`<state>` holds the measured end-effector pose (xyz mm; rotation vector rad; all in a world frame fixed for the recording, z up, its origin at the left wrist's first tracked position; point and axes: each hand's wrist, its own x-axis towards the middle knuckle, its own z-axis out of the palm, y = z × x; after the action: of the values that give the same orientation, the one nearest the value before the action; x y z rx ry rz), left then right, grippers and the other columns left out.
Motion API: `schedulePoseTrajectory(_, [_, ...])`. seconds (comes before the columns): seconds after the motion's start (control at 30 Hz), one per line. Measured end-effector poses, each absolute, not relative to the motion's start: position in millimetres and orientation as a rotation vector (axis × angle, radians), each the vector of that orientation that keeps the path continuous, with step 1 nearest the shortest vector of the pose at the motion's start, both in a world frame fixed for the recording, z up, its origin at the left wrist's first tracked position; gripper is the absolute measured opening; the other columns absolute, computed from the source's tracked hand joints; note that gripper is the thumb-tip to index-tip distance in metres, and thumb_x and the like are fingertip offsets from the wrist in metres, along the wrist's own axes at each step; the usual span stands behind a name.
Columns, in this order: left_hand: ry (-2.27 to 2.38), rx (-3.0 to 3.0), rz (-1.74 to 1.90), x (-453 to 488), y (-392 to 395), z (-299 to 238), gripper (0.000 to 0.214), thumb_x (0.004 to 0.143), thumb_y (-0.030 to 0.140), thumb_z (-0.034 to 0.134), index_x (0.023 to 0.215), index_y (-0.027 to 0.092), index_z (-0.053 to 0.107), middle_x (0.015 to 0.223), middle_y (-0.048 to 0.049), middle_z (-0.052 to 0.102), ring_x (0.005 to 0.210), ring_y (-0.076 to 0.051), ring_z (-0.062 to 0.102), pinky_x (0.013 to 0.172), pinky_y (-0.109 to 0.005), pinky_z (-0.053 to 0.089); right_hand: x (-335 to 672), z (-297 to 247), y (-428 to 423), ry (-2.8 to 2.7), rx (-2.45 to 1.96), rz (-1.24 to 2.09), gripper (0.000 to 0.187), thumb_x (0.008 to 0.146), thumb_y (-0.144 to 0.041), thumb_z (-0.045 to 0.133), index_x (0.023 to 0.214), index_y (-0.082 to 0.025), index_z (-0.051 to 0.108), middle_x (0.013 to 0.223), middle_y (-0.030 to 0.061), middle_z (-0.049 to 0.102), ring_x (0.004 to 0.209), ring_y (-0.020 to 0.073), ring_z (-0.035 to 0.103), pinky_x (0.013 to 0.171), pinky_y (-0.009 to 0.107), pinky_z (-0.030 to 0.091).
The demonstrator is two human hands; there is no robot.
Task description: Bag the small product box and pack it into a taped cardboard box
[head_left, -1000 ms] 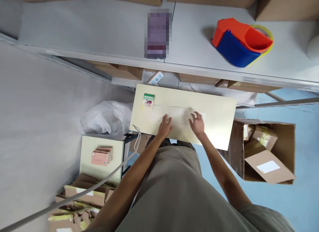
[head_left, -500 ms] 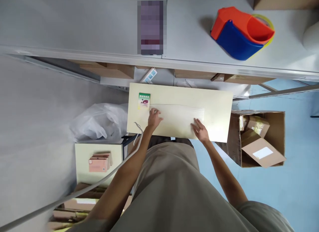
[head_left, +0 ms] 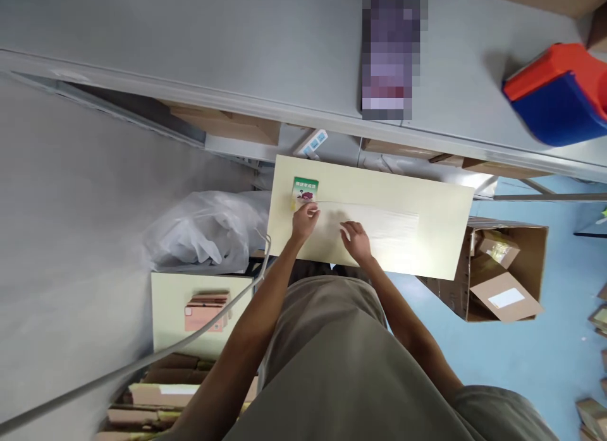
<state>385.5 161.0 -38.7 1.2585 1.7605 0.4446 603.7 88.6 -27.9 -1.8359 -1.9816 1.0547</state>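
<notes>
A clear plastic bag (head_left: pixel 379 229) lies flat on a pale yellow table (head_left: pixel 441 207). A small green-and-white packet (head_left: pixel 305 190) sits at the bag's left end. My left hand (head_left: pixel 304 218) pinches the bag's left edge right beside the packet, fingers closed on the film. My right hand (head_left: pixel 355 239) lies on the middle of the bag with its fingers spread, pressing it down.
A grey shelf (head_left: pixel 237 62) runs across the top with a red and blue tape dispenser (head_left: pixel 559 93). An open cardboard box (head_left: pixel 507 270) of parcels stands right of the table. A white plastic sack (head_left: pixel 203 229) and a low stand with pink booklets (head_left: pixel 206 308) are at the left.
My right hand slid left along the bag from its right end to the middle. My left hand went to the bag's left edge by the packet. The view shifted right.
</notes>
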Motion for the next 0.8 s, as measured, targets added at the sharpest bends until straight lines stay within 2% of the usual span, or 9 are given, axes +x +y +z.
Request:
schedulePoseTrajectory(0.13, [2.026, 1.222, 0.406, 338.4, 176.7, -39.4, 0.028, 0.098, 0.023, 0.066, 0.125, 0.018, 0.07, 0.135, -0.0136, 0.075, 0.101, -0.022, 0.077, 0.099, -0.035, 0.058, 524.1, -35.5, 123.2, -2.041, -1.943, 1.186, 0.029, 0.113, -0.034, 0.051, 0.108, -0.021, 0.077, 0.105, 0.0114, 0.079, 0.109, 0.0266, 0.071, 0.102, 0.036, 0.052])
schedulePoseTrajectory(0.2, [2.088, 1.204, 0.326, 322.3, 183.4, -42.3, 0.031, 0.098, 0.025, 0.069, 0.128, 0.019, 0.068, 0.136, -0.0137, 0.075, 0.102, -0.024, 0.077, 0.103, -0.036, 0.056, 500.6, -42.8, 135.5, -1.942, -2.124, 1.206, 0.035, 0.115, -0.041, 0.05, 0.1, -0.021, 0.075, 0.1, 0.0098, 0.08, 0.101, 0.0247, 0.073, 0.093, 0.032, 0.052])
schedulePoseTrajectory(0.3, [2.099, 1.191, 0.263, 313.0, 189.6, -48.7, 0.031, 0.097, 0.029, 0.072, 0.127, 0.02, 0.067, 0.132, -0.0126, 0.077, 0.11, -0.027, 0.076, 0.107, -0.037, 0.053, 483.1, -52.4, 146.8, -1.778, -2.39, 1.226, 0.043, 0.116, -0.049, 0.046, 0.1, -0.022, 0.074, 0.101, 0.01, 0.081, 0.095, 0.0242, 0.075, 0.085, 0.03, 0.051])
schedulePoseTrajectory(0.5, [2.105, 1.05, 0.262, 323.1, 192.8, -58.9, 0.025, 0.096, 0.042, 0.076, 0.108, 0.021, 0.071, 0.112, -0.0118, 0.082, 0.11, -0.03, 0.075, 0.095, -0.035, 0.053, 477.1, -55.1, 153.6, -1.713, -2.535, 1.26, 0.035, 0.115, -0.045, 0.049, 0.11, -0.022, 0.075, 0.11, 0.0123, 0.081, 0.101, 0.0273, 0.075, 0.089, 0.034, 0.053])
schedulePoseTrajectory(0.6, [2.057, 1.034, 0.337, 325.7, 192.7, -58.6, 0.029, 0.101, 0.05, 0.066, 0.096, 0.022, 0.073, 0.104, -0.0103, 0.083, 0.101, -0.028, 0.076, 0.088, -0.033, 0.052, 478.5, -53.8, 154.5, -1.741, -2.515, 1.263, 0.035, 0.115, -0.043, 0.047, 0.112, -0.022, 0.074, 0.11, 0.0119, 0.081, 0.102, 0.0275, 0.075, 0.09, 0.035, 0.053])
schedulePoseTrajectory(0.8, [2.107, 1.18, 0.615, 316.6, 186.3, -39.9, 0.03, 0.101, 0.044, 0.065, 0.079, 0.022, 0.069, 0.087, -0.0069, 0.078, 0.083, -0.022, 0.069, 0.081, -0.029, 0.05, 483.3, -58.3, 151.7, -1.722, -2.426, 1.312, 0.029, 0.113, -0.044, 0.052, 0.107, -0.023, 0.072, 0.107, 0.0106, 0.079, 0.103, 0.0273, 0.074, 0.094, 0.037, 0.053])
